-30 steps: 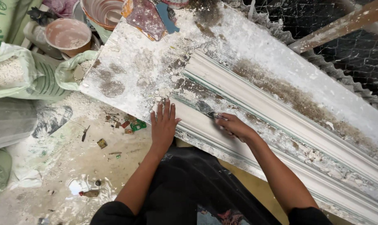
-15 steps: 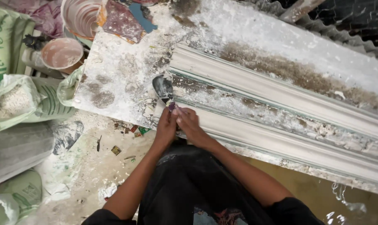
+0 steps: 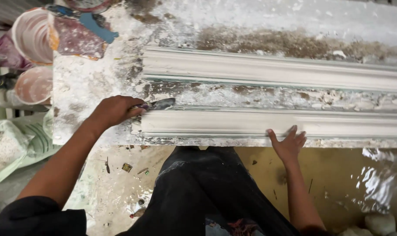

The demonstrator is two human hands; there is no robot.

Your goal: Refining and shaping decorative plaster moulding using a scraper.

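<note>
- Plaster cornice moulding [image 3: 273, 122] lies lengthwise along the near edge of the plaster-caked tabletop [image 3: 89, 87].
- Left hand [image 3: 113, 111] is closed round a small trowel [image 3: 157, 105], blade at the moulding's left end.
- Right hand [image 3: 288, 142], fingers spread, presses flat on the moulding's near face.
- Buckets [image 3: 32, 61] stand past the tabletop's left edge.

A plaster-casting workshop is showing here: a long white moulded cornice [image 3: 273, 74] is lying on a plaster-crusted workbench [image 3: 85, 87], splattered buckets [image 3: 30, 37] are standing at the far left, an open sack of white powder [image 3: 6, 148] is sitting at the near left, and the floor [image 3: 115, 183] is lying caked in white dust and scraps.
</note>
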